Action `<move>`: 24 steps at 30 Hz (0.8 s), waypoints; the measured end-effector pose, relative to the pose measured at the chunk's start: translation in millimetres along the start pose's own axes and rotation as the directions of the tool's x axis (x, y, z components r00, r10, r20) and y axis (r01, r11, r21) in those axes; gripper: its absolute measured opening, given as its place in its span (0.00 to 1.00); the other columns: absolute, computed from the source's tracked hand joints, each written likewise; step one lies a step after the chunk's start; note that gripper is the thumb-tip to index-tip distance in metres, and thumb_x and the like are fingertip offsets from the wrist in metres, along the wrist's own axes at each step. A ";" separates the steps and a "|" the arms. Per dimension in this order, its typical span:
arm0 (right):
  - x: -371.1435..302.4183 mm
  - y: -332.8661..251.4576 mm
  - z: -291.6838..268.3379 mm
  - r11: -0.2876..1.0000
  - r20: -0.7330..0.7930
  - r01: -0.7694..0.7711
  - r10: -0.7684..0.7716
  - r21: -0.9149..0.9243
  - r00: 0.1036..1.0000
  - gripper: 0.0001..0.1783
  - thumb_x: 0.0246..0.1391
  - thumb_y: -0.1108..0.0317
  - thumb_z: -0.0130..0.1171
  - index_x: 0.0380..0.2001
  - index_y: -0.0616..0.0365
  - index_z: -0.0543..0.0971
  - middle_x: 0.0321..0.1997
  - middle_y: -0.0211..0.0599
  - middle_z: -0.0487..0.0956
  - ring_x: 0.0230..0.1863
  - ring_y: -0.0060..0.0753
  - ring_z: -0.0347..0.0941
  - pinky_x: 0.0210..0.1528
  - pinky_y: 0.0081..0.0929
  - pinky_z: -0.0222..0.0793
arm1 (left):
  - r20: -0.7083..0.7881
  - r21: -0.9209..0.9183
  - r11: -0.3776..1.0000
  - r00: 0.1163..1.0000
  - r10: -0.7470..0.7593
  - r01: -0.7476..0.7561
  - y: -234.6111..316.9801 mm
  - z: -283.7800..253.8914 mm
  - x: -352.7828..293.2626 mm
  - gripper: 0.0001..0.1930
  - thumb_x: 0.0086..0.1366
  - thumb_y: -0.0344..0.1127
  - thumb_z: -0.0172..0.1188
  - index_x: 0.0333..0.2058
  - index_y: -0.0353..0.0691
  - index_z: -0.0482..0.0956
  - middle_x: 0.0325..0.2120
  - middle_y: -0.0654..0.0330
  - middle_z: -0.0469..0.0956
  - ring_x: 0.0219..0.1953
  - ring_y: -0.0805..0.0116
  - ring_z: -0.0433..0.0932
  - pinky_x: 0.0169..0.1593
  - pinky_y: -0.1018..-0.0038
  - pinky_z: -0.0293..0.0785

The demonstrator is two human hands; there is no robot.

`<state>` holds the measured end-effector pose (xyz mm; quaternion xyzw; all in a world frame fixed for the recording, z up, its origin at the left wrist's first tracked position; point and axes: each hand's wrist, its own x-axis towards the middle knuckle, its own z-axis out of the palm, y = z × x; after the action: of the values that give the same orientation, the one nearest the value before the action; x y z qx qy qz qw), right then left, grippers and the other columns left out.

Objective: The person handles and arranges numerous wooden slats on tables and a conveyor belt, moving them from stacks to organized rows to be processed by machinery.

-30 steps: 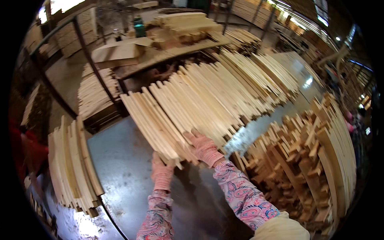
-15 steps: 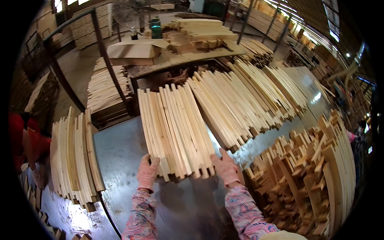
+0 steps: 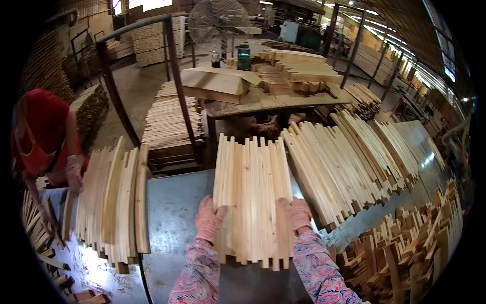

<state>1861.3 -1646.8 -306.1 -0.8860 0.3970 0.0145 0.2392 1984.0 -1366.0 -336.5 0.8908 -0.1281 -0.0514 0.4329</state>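
A flat batch of pale wooden slats lies side by side on the grey metal table, directly in front of me. My left hand, in a pink glove, presses against the batch's left edge. My right hand, also gloved, clamps its right edge. Both forearms wear patterned pink sleeves. The slats are squeezed together between the two hands, their near ends uneven.
A larger fan of slats spreads to the right. Another slat row lies at left. A jumble of short wood blocks fills the lower right. A person in red stands at left. Stacked wood and a fan stand behind.
The batch between my hands has slid left, away from the big fan of slats, and now lies straight in front of me. Both hands moved with it, gripping its sides.
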 end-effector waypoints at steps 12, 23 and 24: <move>-229.0 48.2 -53.1 0.795 0.190 -0.136 0.027 0.591 0.981 0.31 0.50 0.42 0.65 0.49 0.54 0.84 0.45 0.44 0.85 0.47 0.44 0.81 0.49 0.41 0.77 | 0.257 -0.718 0.608 0.941 -0.222 0.340 -20.5 -57.0 -311.5 0.48 0.53 0.39 0.77 0.69 0.37 0.61 0.57 0.49 0.76 0.61 0.58 0.73 0.66 0.62 0.69; -440.9 16.7 -104.2 0.678 0.237 0.035 -0.305 0.734 0.923 0.35 0.60 0.38 0.59 0.50 0.63 0.83 0.47 0.47 0.84 0.49 0.43 0.78 0.54 0.39 0.73 | 0.227 -0.838 0.428 0.930 -0.290 0.338 37.1 -207.8 -479.1 0.56 0.52 0.39 0.79 0.73 0.38 0.51 0.66 0.49 0.67 0.67 0.58 0.66 0.70 0.63 0.62; -457.3 15.1 -109.2 0.668 0.230 0.050 -0.325 0.742 0.917 0.36 0.61 0.37 0.59 0.51 0.63 0.83 0.47 0.47 0.84 0.49 0.43 0.78 0.55 0.39 0.72 | 0.189 -0.842 0.447 0.942 -0.279 0.302 44.3 -226.7 -488.6 0.57 0.52 0.39 0.79 0.74 0.38 0.50 0.66 0.49 0.66 0.68 0.58 0.65 0.70 0.63 0.62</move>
<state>1519.7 -1384.4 -117.1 -0.7391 0.2272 -0.0138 0.6340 1551.8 -1087.1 -170.7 0.5636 0.0635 -0.1916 0.8010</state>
